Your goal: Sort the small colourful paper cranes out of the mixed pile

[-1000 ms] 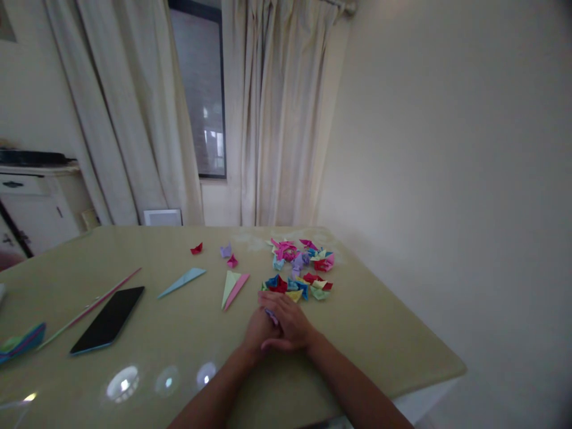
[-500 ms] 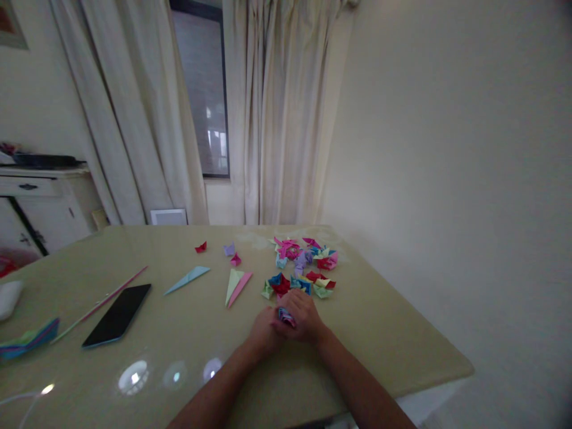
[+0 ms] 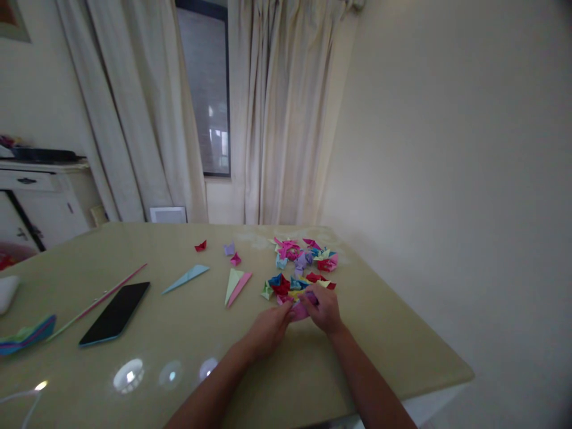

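Cream curtains (image 3: 286, 119) and a plain pale wall (image 3: 447, 149) back the glossy table (image 3: 379, 351). A dark smartphone (image 3: 116, 314) lies toward the table's left edge, and small origami pieces (image 3: 302, 260) cluster by its right edge. The left hand (image 3: 268, 329) and right hand (image 3: 326, 307) meet just nearside of that cluster, both pinching pink-purple paper (image 3: 300, 311). Its folds are hard to make out; working it well likely calls for lined-up edges and firm, even thumb pressure.

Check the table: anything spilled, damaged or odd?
Nothing stands out. Round bright spots on the table look like light reflections, not spills; the phone lies flat, and the folded papers show no obvious tears.
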`<state>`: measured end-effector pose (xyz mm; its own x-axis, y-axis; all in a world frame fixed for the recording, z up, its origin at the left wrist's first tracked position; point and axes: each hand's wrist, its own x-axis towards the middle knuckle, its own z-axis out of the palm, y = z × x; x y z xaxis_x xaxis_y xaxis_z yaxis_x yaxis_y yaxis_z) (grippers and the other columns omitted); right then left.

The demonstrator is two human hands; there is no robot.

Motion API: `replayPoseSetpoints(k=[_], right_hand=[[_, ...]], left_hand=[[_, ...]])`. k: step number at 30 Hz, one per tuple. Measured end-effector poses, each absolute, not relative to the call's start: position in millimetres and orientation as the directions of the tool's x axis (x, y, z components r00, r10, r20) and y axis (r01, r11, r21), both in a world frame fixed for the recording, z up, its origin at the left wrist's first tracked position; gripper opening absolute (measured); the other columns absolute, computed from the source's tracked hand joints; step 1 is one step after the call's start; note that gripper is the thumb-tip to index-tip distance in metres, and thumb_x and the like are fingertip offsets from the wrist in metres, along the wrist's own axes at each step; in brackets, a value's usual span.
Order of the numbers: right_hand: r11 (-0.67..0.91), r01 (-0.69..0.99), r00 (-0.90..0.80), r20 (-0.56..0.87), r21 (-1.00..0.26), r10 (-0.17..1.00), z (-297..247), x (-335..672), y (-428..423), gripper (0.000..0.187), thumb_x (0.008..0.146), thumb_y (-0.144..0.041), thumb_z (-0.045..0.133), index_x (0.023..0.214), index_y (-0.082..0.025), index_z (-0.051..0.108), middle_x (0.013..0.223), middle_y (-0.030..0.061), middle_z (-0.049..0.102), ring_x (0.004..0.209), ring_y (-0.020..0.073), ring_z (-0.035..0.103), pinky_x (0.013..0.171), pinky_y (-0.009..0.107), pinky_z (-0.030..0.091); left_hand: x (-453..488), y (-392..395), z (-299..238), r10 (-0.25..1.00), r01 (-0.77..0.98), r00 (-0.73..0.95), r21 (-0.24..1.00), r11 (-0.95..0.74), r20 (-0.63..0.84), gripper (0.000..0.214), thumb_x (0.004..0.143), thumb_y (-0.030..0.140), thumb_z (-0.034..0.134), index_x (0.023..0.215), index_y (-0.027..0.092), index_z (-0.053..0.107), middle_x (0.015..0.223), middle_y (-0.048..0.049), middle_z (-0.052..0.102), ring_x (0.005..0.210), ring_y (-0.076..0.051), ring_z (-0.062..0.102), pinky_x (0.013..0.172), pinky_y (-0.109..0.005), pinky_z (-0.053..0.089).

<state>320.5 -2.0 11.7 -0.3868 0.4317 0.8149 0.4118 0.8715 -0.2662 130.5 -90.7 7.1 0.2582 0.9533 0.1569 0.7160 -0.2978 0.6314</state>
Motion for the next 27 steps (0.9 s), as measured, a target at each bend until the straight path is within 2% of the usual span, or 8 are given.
replayPoseSetpoints(k=[3,5,7,12,16,21,24,27], right_hand=[[0.901,0.416,-0.504,0.792,-0.128,0.345,18,320,-5,0.028,0.101,-0.045,0.06,0.092,-0.021,0.071,0.083,0.0091,0.072,0.078,0.0235,0.067,0.073,0.034,0.051],[0.905,0.407,-0.548,0.759,-0.127,0.352,20,317,-7,0.032,0.102,-0.048,0.059,0.092,-0.021,0.073,0.086,0.0104,0.072,0.083,0.0244,0.067,0.075,0.035,0.051],[0.909,0.363,-0.578,0.715,-0.206,0.393,18,314,-7,0.039,0.103,-0.052,0.058,0.086,-0.02,0.073,0.081,0.0087,0.072,0.076,0.0222,0.067,0.071,0.033,0.051],[0.784,0.183,-0.623,0.546,-0.594,0.559,7,308,-4,0.051,0.092,-0.069,0.066,0.078,-0.02,0.075,0.071,0.0033,0.074,0.064,0.0181,0.067,0.061,0.028,0.049],[0.684,0.192,-0.677,0.409,-0.704,0.612,1,305,-4,0.049,0.084,-0.067,0.076,0.073,-0.019,0.075,0.069,0.0021,0.073,0.063,0.0176,0.065,0.059,0.027,0.047],[0.723,0.288,-0.792,0.268,-0.627,0.548,-3,305,-3,0.031,0.081,-0.047,0.087,0.072,-0.019,0.076,0.06,-0.0031,0.067,0.055,0.0135,0.058,0.053,0.024,0.035],[0.789,0.347,-0.791,0.295,-0.506,0.537,-2,306,-2,0.02,0.08,-0.037,0.089,0.075,-0.021,0.077,0.064,-0.0032,0.07,0.06,0.015,0.062,0.056,0.024,0.035],[0.841,0.367,-0.789,0.346,-0.397,0.508,-1,306,1,0.016,0.083,-0.035,0.088,0.08,-0.022,0.078,0.075,-0.0006,0.075,0.071,0.0181,0.067,0.061,0.025,0.04]], left_hand=[[121,-90,11,0.925,0.625,0.314,0.686,-0.372,0.216,0.039,0.107,0.041,0.032,0.115,0.021,0.063,0.097,-0.0066,0.073,0.084,-0.02,0.065,0.079,-0.028,0.047],[114,-89,13,0.923,0.613,0.319,0.695,-0.375,0.217,0.044,0.108,0.046,0.029,0.099,0.02,0.063,0.089,-0.003,0.069,0.081,-0.018,0.06,0.077,-0.028,0.046],[107,-88,15,0.935,0.641,0.303,0.687,-0.342,0.183,0.051,0.108,0.051,0.027,0.086,0.02,0.061,0.081,-0.0007,0.065,0.077,-0.017,0.057,0.074,-0.028,0.044],[94,-86,19,0.952,0.708,0.266,0.641,-0.298,0.149,0.058,0.107,0.054,0.028,0.075,0.019,0.062,0.071,0.0002,0.062,0.069,-0.017,0.057,0.068,-0.028,0.041],[73,-81,23,0.984,0.801,-0.014,0.591,-0.095,0.177,0.053,0.106,0.049,0.032,0.081,0.02,0.069,0.072,-0.0017,0.067,0.07,-0.018,0.063,0.068,-0.027,0.044],[36,-81,14,0.828,0.875,-0.449,0.356,0.33,0.337,0.041,0.103,0.042,0.044,0.119,0.011,0.066,0.122,-0.0202,0.067,0.112,-0.033,0.061,0.089,-0.039,0.047],[26,-82,5,0.846,0.891,-0.452,0.192,0.412,0.281,0.039,0.102,0.037,0.05,0.119,0.008,0.067,0.125,-0.023,0.064,0.117,-0.038,0.058,0.093,-0.044,0.047],[24,-81,1,0.887,0.918,-0.388,0.185,0.35,0.251,0.03,0.102,0.017,0.043,0.11,0.01,0.07,0.118,-0.0201,0.067,0.111,-0.033,0.062,0.095,-0.041,0.047]])
